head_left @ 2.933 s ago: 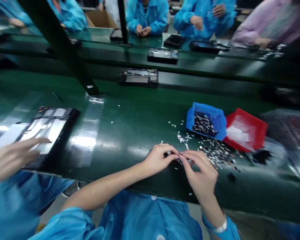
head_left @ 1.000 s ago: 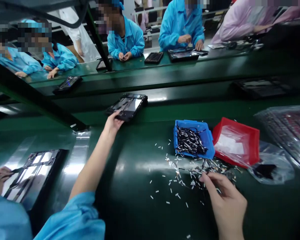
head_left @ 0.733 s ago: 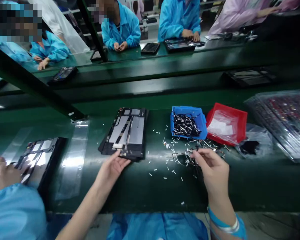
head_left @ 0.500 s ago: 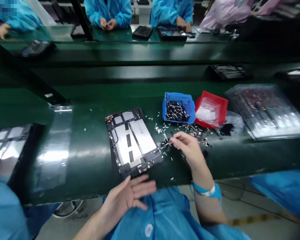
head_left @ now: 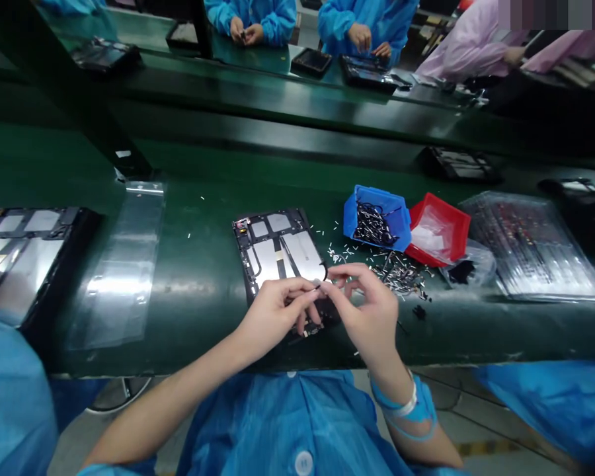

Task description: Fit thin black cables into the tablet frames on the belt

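head camera over the green assembly belt (head_left: 193,317), and here's the action: the left hand (head_left: 277,317) is curled in tight, thumb and forefinger pinched on a thin black cable (head_left: 324,270), its looped end arcing up just over the right side of an opened tablet chassis (head_left: 272,248). the right hand (head_left: 364,307) comes in from the other side, fingers half curled, forefinger and thumb right up by that same cable, but i can't tell from here whether it has a real grip. both hands hang over the near edge of the chassis, which lies flat on the belt with its silver panels up. just to the right, a blue plastic bin (head_left: 350,221) packed with black cables sits against a red plastic bin (head_left: 456,221) lined with white plastic. a loose heap of cables (head_left: 401,274) lies in front of them, tiny white bits (head_left: 337,252) scattered nearby. over on the left, a second tablet chassis (head_left: 24,251) lies beside a clear plastic sheet (head_left: 123,264).
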`<state>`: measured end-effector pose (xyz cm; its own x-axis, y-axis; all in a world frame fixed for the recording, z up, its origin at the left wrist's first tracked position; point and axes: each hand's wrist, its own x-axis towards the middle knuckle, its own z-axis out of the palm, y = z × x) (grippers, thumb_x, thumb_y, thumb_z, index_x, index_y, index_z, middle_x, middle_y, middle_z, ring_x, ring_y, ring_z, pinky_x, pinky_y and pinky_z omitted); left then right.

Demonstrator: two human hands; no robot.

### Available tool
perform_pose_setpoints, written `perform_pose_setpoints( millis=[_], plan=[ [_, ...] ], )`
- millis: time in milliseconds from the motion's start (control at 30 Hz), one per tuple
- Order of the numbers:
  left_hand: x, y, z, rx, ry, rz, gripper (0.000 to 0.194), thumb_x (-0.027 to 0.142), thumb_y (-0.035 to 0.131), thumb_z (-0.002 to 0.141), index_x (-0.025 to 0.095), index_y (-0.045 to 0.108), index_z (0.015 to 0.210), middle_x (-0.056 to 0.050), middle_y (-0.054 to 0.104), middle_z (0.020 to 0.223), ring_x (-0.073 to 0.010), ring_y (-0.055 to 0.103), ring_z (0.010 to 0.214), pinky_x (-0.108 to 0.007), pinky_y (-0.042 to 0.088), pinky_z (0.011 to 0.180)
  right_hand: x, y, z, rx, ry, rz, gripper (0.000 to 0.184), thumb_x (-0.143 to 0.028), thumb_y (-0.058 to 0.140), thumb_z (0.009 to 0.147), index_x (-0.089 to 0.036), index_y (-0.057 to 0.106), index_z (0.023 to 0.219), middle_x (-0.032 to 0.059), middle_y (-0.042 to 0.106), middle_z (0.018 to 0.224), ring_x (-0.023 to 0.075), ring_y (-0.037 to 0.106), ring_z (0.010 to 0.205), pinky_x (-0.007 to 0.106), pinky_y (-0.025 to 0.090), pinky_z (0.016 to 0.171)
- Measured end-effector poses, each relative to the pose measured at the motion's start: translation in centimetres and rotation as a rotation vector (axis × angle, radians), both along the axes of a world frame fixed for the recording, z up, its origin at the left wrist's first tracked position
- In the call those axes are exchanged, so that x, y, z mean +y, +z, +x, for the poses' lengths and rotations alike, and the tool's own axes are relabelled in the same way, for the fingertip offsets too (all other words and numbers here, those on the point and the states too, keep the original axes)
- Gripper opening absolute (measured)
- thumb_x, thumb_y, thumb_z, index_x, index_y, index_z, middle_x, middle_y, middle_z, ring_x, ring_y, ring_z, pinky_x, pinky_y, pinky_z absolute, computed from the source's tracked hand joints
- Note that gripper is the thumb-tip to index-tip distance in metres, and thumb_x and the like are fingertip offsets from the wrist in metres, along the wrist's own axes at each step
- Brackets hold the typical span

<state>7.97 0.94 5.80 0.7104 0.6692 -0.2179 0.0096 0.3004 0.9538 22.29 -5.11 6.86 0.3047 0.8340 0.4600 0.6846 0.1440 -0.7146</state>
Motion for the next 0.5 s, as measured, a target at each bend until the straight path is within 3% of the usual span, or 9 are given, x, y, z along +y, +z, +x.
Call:
perform_pose_setpoints(
  millis=[67,133,233,367,500],
  plan=[
    [0.2,-0.5,0.0,-0.022,0.023,-0.065,0.028,0.04,0.062,0.082,0.013,0.066,0.081,-0.004,0.066,0.063,-0.0097,0.053,0.04,-0.021,0.039,0.044,-0.1,-0.4,-0.8,-0.255,-0.062,0.182,0.011,-0.013,0.068,0.08,-0.022,0.065,0.086,0.0018,0.069,0.077,0.0144,0.061,0.068,0.028,0.05,0.062],
    [0.3,-0.8,-0.3,-0.035,0.039,-0.082,0.028,0.039,0.063,0.08,0.012,0.069,0.082,-0.004,0.066,0.063,-0.0104,0.054,0.041,-0.02,0.039,0.043,-0.1,-0.8,-1.3,-0.422,0.0,0.263,0.015,-0.01,0.065,0.081,-0.023,0.066,0.088,0.0032,0.071,0.078,0.0164,0.063,0.073,0.031,0.053,0.067],
    [0.2,-0.9,-0.7,-0.055,0.047,-0.006,0.025,0.033,0.059,0.084,0.013,0.072,0.091,-0.002,0.064,0.062,-0.0115,0.057,0.049,-0.021,0.043,0.048,-0.1,-1.0,-1.4,-0.497,0.084,0.245,0.018,-0.008,0.062,0.083,-0.022,0.068,0.092,0.0053,0.071,0.081,0.0174,0.064,0.074,0.032,0.055,0.066],
    [-0.2,-1.0,-1.1,-0.036,-0.068,0.036,0.036,0.028,0.045,0.092,0.015,0.066,0.119,-0.003,0.066,0.065,-0.0125,0.055,0.05,-0.021,0.043,0.046,0.2,-0.7,-0.7,-0.525,0.119,0.201,0.018,-0.009,0.061,0.084,-0.021,0.068,0.094,0.0067,0.072,0.084,0.018,0.065,0.076,0.033,0.056,0.065],
    [-0.3,-1.1,-1.1,0.023,-0.047,0.154,0.035,0.02,0.041,0.093,0.018,0.066,0.117,-0.001,0.067,0.067,-0.0109,0.053,0.046,-0.021,0.044,0.049,0.1,-0.4,-0.7,-0.542,0.165,0.169,0.015,-0.009,0.063,0.083,-0.019,0.067,0.093,0.0074,0.073,0.083,0.0179,0.064,0.075,0.033,0.056,0.064]
  ],
)
